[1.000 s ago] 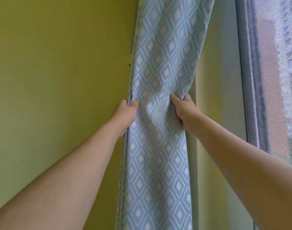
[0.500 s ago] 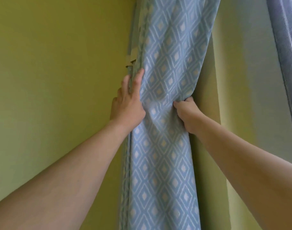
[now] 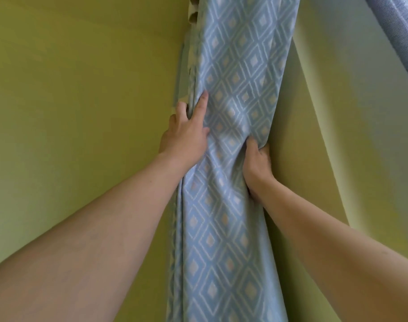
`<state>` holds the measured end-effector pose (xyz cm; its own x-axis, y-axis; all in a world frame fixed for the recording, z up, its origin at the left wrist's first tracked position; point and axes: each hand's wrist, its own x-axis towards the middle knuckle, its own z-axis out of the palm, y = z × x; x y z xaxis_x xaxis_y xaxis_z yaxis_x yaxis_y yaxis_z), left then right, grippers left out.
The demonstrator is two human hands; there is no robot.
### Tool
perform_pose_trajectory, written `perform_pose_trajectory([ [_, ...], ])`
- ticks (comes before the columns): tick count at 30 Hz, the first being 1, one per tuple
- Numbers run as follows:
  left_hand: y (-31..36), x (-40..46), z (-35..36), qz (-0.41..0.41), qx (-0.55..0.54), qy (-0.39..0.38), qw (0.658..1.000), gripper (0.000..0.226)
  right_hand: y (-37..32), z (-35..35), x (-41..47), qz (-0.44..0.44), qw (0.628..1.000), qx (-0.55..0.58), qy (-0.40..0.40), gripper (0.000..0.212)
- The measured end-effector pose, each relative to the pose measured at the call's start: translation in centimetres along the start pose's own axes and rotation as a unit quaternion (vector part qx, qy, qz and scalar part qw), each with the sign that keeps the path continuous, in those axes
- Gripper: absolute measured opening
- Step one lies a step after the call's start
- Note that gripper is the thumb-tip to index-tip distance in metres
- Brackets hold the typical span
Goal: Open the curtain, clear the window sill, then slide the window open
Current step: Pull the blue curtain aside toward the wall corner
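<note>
The light blue curtain [image 3: 235, 94] with a white diamond pattern hangs bunched into a narrow column against the yellow-green wall. My left hand [image 3: 186, 133] lies on its left edge, fingers spread, the index finger stretched up along the fabric and the other fingertips tucked into the folds. My right hand [image 3: 256, 163] pinches the curtain's right edge in a closed fist. The window sill and the window pane are out of view.
Yellow-green wall [image 3: 70, 101] fills the left side, and the same wall turns into the window recess [image 3: 351, 117] at the right. A grey-blue strip of window frame or screen [image 3: 400, 26] crosses the top right corner.
My left hand let go of its pinch, opened and slid up the curtain's left edge. The view turned left and up, so the window screen has left the frame. My right hand keeps its grip.
</note>
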<state>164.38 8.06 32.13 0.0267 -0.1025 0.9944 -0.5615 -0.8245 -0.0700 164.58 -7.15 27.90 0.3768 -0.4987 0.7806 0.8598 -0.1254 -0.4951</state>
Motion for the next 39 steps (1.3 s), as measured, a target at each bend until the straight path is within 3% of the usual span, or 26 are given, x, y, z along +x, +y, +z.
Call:
perform_pose_trajectory([
  [4, -1.2, 0.6, 1.3, 0.005, 0.002, -0.013, 1.000, 0.059, -0.1, 0.7, 2.9, -0.044, 0.999, 0.012, 0.023, 0.065],
  [10, -2.6, 0.8, 4.1, 0.001, -0.011, 0.002, 1.000, 0.052, 0.6, 1.7, 6.0, -0.059, 0.998, -0.026, 0.023, 0.048],
  [25, -8.8, 0.4, 11.6, -0.048, -0.043, -0.028, 0.998, 0.067, 8.8, 5.1, 9.0, -0.113, 0.983, -0.141, 0.003, 0.022],
  [33, -11.3, 0.4, 14.4, -0.084, -0.091, -0.048, 0.991, 0.071, 12.8, 7.1, 10.5, -0.124, 0.983, -0.137, 0.021, 0.035],
  [39, -13.8, 0.4, 18.1, -0.099, -0.119, -0.064, 0.986, 0.067, 16.9, 8.7, 11.8, -0.141, 0.976, -0.165, 0.030, 0.027],
])
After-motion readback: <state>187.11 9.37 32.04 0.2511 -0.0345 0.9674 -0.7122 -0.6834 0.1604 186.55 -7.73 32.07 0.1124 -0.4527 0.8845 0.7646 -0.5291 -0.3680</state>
